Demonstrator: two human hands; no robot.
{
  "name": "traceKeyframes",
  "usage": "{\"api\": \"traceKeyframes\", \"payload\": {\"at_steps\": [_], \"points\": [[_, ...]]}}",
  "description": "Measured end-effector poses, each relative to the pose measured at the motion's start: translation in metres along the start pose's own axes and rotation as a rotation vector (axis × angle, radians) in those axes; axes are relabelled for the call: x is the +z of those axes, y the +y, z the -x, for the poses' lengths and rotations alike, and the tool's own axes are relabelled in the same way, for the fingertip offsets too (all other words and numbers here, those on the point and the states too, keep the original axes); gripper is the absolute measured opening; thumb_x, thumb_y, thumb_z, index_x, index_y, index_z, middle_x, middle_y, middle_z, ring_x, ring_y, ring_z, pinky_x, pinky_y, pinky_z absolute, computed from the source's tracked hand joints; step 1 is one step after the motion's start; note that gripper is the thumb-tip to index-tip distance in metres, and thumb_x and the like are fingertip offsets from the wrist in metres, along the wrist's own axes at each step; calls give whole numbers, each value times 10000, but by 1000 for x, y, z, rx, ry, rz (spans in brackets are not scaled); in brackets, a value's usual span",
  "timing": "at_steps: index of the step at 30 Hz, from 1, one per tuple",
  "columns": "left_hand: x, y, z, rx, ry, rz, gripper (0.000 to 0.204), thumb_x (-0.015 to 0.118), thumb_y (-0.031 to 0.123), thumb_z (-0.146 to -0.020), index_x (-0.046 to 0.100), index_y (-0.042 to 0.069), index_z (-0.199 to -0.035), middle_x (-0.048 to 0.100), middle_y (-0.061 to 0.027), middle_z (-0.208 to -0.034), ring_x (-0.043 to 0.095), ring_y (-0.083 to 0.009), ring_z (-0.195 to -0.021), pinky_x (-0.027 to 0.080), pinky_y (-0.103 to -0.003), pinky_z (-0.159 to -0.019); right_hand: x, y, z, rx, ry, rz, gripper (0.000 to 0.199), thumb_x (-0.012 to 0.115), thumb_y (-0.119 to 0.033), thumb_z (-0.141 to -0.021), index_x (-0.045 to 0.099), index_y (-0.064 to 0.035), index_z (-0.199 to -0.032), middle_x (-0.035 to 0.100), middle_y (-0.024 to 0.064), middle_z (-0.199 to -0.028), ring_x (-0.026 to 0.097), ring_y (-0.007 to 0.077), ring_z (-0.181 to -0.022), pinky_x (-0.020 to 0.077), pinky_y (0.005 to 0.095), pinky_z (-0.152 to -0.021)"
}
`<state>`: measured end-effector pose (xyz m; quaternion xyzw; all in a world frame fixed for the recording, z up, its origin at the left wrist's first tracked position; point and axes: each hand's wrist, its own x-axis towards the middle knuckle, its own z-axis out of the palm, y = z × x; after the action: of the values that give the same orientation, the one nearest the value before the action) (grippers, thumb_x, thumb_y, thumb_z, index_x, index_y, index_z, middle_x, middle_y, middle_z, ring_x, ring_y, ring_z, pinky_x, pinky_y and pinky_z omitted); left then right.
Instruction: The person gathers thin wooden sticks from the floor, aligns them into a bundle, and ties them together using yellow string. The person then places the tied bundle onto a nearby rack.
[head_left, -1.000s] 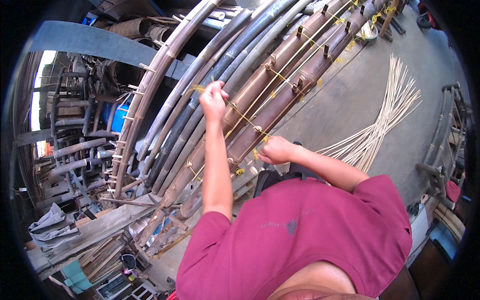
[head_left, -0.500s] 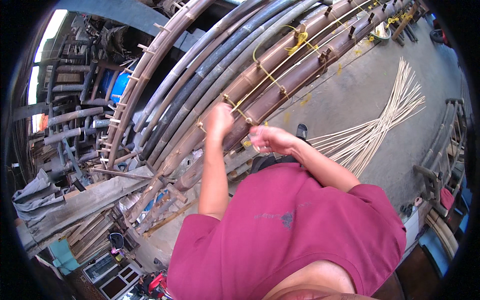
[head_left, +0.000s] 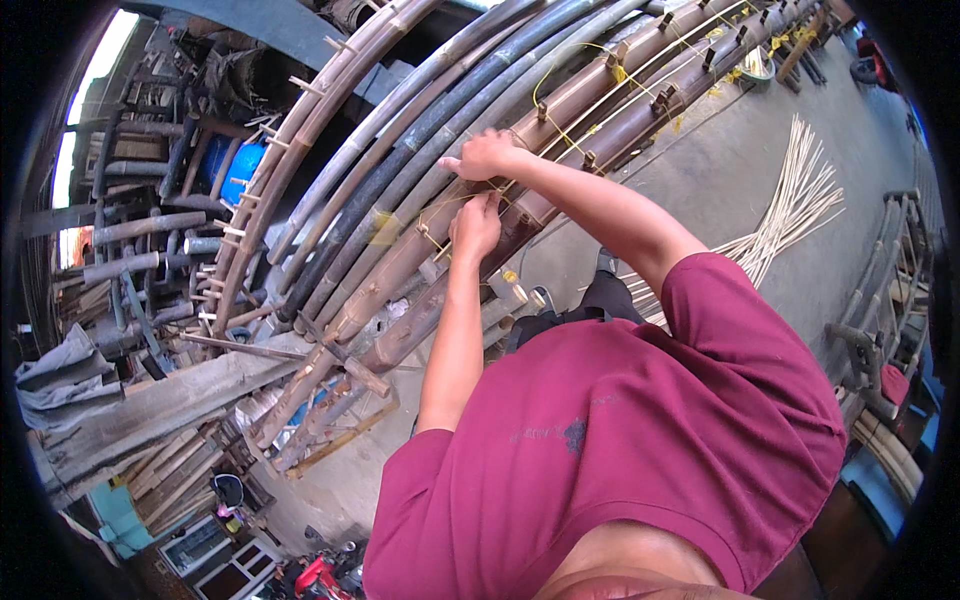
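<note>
My left hand is closed in a pinch beside a peg on a brown bamboo pole, with a thin yellow strip at its fingertips. Just beyond it, my right hand reaches across the same pole, its thumb stretched out to the left and the other fingers partly turned from view. Nothing shows between thumb and fingers. Parallel to this pole runs a second, darker brown bamboo pole. Short pegs stand along both, and yellow strips cross between them farther up.
Several grey bent bamboo poles lie behind the brown ones. At left stands a curved pole with pegs. Thin pale sticks are spread on the concrete floor at right. A bamboo frame stands by the right edge, a weathered plank at lower left.
My right hand has moved up and left over the poles, from the near side to beyond my left hand. My left hand has shifted slightly right.
</note>
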<state>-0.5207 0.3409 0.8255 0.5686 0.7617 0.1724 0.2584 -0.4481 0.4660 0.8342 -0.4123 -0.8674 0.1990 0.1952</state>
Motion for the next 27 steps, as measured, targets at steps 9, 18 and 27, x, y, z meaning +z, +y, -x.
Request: {"api": "traceKeyframes", "payload": {"at_steps": [9, 18, 27], "points": [[14, -6, -13, 9, -1, 103, 305, 502, 341, -971, 677, 111, -1069, 708, -139, -942, 673, -303, -891, 501, -415, -756, 8, 26, 195, -237, -418, -414, 465, 514, -331, -960, 569, 1, -640, 543, 242, -615, 523, 413, -581, 438, 485, -587], [-1, -67, -151, 205, 339, 170, 310, 512, 269, -973, 692, 17, -958, 693, -129, -750, 635, -254, -659, 479, -369, -627, 18, 5, 193, -205, -337, -162, 359, 554, -301, -869, 623, -30, -644, 593, 203, -609, 608, 388, -609, 496, 486, -643], [-84, -51, -4, 53, 367, -142, 298, 495, 245, -931, 642, 8, -1035, 667, -252, -916, 635, -446, -865, 485, -520, -783, 57, -57, 214, -81, -413, -658, 226, 616, -234, -867, 623, -53, -1002, 662, 151, -894, 648, 291, -881, 493, 445, -777]]}}
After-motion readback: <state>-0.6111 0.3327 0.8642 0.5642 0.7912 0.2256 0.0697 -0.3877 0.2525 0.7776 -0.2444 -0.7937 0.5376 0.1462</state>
